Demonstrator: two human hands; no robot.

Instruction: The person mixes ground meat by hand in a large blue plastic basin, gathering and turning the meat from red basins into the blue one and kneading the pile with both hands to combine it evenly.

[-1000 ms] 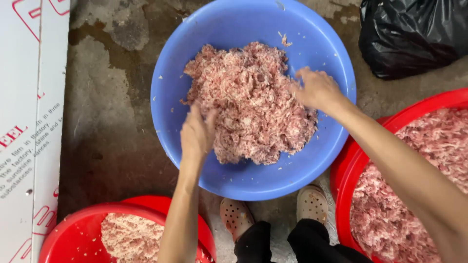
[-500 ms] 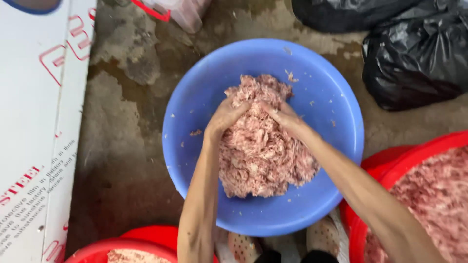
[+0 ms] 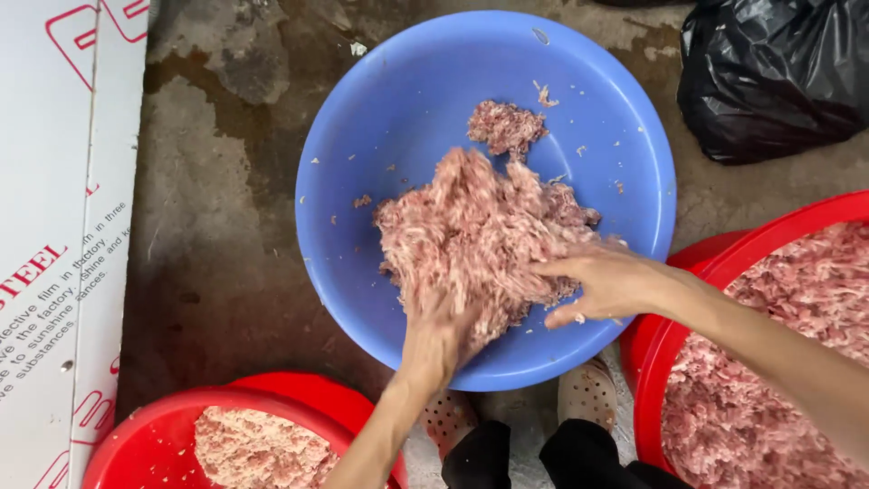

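Both hands press into a mound of pink minced meat (image 3: 480, 240) in the blue basin (image 3: 362, 172): the left hand (image 3: 439, 340) at the basin's near edge, the right hand (image 3: 606, 282) on the mound's right flank, fingers spread. Right of the basin stands a red basin (image 3: 647, 380) of mince; beyond it lies a black plastic bag (image 3: 769, 77).

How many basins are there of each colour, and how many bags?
Blue basin: 1, both hands in its minced meat
Red basins: 4, nested in two pairs, bottom left and right
Black bag: 1
Total: 6
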